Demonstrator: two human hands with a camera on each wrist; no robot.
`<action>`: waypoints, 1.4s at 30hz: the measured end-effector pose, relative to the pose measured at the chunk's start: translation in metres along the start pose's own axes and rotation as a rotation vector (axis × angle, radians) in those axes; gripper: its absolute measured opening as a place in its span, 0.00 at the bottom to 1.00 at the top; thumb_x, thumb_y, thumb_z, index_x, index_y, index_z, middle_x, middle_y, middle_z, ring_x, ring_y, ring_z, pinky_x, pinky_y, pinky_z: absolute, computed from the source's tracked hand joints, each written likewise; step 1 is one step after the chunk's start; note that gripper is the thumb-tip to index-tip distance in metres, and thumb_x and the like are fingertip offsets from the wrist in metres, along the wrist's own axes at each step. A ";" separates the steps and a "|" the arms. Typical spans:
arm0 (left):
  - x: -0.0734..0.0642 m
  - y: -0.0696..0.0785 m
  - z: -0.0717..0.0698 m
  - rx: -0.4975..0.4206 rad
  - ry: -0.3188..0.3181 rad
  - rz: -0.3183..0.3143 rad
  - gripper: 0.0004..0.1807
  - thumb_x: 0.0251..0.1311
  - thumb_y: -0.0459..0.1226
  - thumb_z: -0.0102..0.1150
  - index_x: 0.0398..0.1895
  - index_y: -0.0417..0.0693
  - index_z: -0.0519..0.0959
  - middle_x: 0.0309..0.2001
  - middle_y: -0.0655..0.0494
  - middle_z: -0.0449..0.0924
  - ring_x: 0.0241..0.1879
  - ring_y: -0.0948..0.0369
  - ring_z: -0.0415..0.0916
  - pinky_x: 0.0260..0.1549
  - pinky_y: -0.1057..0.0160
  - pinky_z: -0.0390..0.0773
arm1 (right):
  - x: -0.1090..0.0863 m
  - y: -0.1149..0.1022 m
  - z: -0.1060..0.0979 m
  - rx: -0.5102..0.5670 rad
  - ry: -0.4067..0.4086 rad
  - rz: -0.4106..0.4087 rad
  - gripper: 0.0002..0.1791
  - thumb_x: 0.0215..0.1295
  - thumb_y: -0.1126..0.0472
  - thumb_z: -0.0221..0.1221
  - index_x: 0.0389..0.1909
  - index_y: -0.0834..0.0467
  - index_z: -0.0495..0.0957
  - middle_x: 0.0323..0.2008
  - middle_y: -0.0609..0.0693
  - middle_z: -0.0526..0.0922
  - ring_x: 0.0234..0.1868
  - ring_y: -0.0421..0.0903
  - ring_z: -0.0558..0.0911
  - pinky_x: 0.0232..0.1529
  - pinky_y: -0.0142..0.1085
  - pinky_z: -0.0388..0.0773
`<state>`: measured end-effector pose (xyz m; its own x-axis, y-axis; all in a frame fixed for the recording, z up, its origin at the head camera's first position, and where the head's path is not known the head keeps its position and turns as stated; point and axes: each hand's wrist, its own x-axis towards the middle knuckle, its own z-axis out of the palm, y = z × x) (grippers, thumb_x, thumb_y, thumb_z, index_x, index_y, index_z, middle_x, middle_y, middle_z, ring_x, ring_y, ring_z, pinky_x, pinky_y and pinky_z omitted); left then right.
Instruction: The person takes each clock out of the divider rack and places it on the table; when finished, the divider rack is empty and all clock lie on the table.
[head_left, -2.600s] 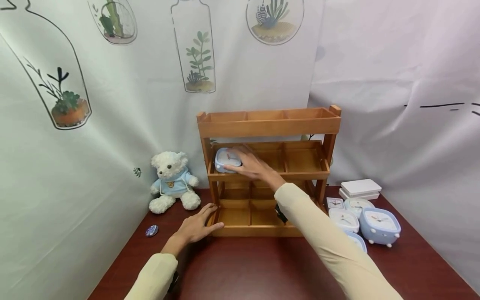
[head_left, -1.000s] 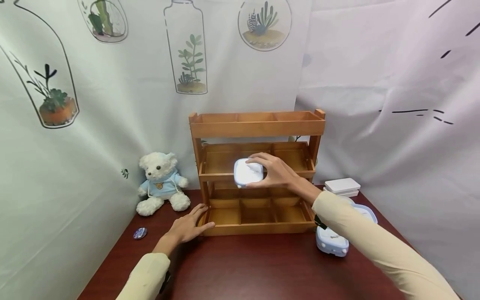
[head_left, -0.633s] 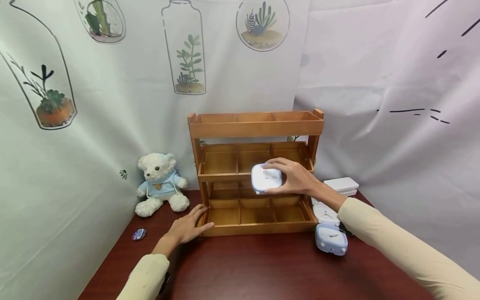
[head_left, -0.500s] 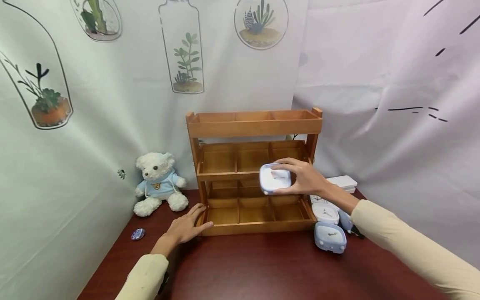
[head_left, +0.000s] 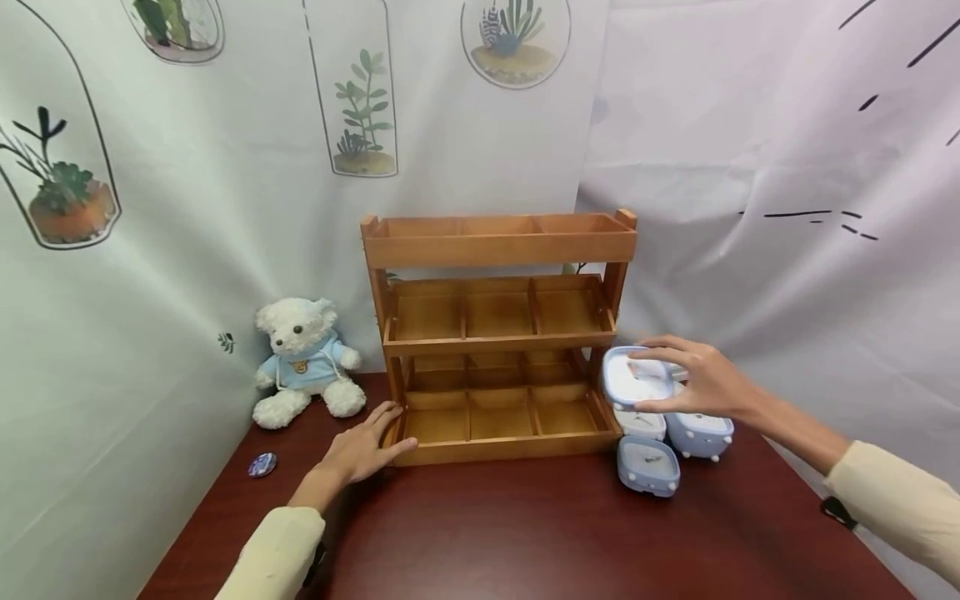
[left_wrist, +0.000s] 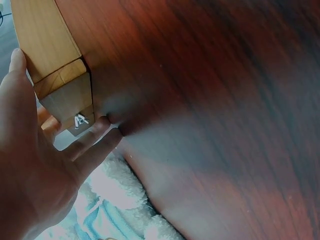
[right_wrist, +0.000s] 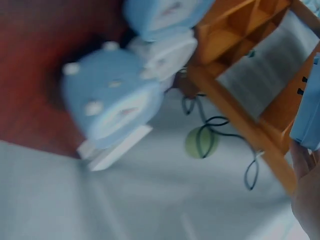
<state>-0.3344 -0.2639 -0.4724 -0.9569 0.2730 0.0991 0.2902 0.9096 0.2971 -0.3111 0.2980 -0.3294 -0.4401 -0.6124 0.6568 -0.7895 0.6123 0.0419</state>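
My right hand [head_left: 701, 379] pinches a light-blue alarm clock [head_left: 633, 377] between thumb and fingers, raised above the other clocks at the rack's right side. In the right wrist view the held clock [right_wrist: 307, 110] shows at the right edge, its blue casing turned to the camera. A tiered wooden rack [head_left: 498, 337] stands at the middle, its compartments bare. My left hand [head_left: 356, 452] rests at the rack's lower left front corner with fingers extended. In the left wrist view, two fingers of this hand [left_wrist: 40, 150] reach past the wooden corner [left_wrist: 62, 80] to the table.
Below the held clock sit a blue clock [head_left: 648, 467], a white clock [head_left: 641, 423] and a larger blue clock [head_left: 701, 435]. A white teddy bear [head_left: 303, 362] in a blue hoodie sits left of the rack. Near it lies a small round badge [head_left: 262, 465]. A cable [right_wrist: 215, 122] hangs behind the rack.
My right hand has taken the clock out of the middle tier's left compartment and carried it right, over the other clocks. My left hand has stayed at the rack's corner.
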 end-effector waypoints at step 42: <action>-0.001 -0.003 -0.001 0.005 0.000 0.026 0.48 0.68 0.72 0.47 0.81 0.51 0.64 0.81 0.45 0.55 0.58 0.38 0.79 0.47 0.34 0.76 | -0.202 -0.008 0.026 -0.063 -0.120 0.414 0.37 0.35 0.39 0.85 0.51 0.43 0.87 0.51 0.47 0.87 0.56 0.27 0.75 0.57 0.09 0.50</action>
<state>-0.3348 -0.2670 -0.4726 -0.9491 0.2964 0.1069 0.3149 0.9040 0.2893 -0.2275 0.4039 -0.4816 -0.7636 -0.3604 0.5358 -0.5099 0.8456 -0.1579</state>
